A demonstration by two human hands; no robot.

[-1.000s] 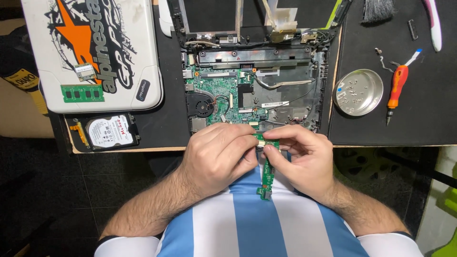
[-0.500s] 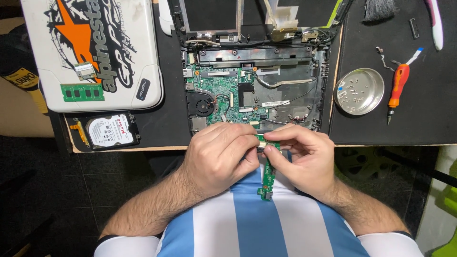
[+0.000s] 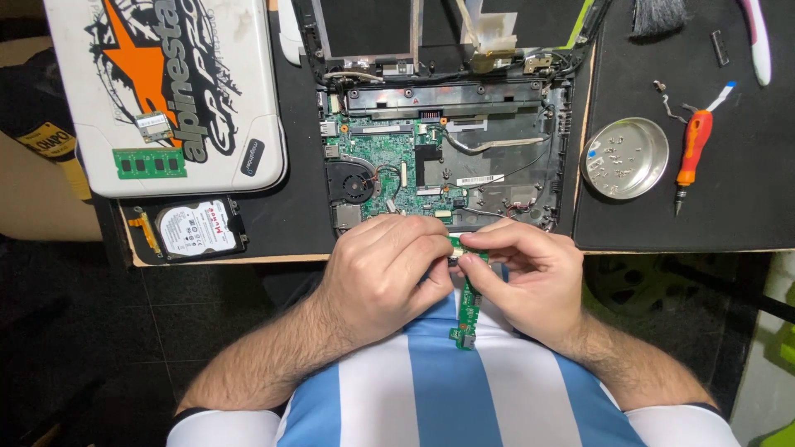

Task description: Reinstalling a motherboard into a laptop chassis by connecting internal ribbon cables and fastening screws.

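Where both fingertips hide its top end, seemingly a connector, left hand (image 3: pixel 385 277) and right hand (image 3: pixel 530 277) pinch a narrow green circuit board (image 3: pixel 468 310) below the opened laptop (image 3: pixel 439 157); white-labelled hard drive (image 3: pixel 199 228) lies left.

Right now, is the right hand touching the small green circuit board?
Touching. The head view shows the right hand pinching the green circuit board near its top end.

Your left hand (image 3: pixel 385 273) and right hand (image 3: pixel 530 277) pinch a narrow green circuit board (image 3: pixel 468 310), matt laminate with small metal ports. Behind it, an opened black plastic laptop base (image 3: pixel 505 165), matt. Right of that base, a round shiny metal dish (image 3: pixel 625 157) and an orange glossy plastic-handled screwdriver (image 3: pixel 692 153).
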